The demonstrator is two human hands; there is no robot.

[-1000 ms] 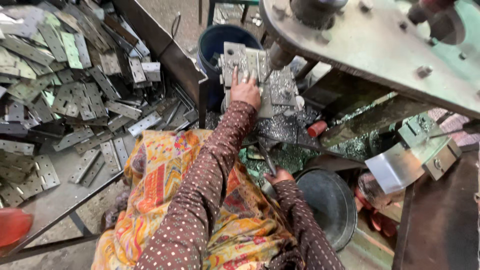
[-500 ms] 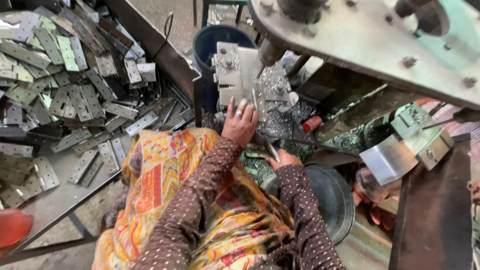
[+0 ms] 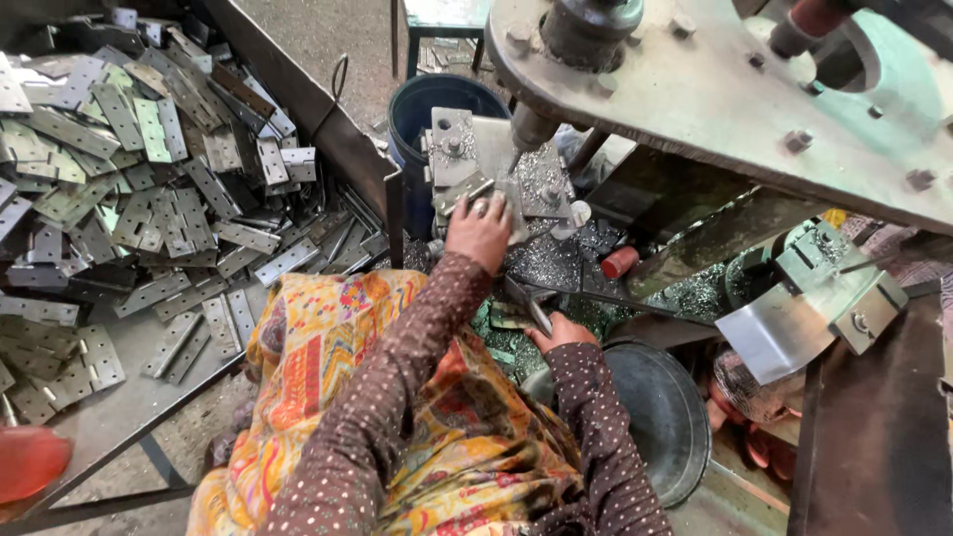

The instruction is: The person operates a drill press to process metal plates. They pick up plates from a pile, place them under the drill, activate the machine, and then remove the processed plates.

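Left hand pressed flat on metal plate at press bed, directly under punch. Right hand at 5 o'clock, closed on lever. Risk: fingers crushed if punch drops while hand rests there. Blanks pile at 9 o'clock.

Metal tray table — heaped flat punched metal plates
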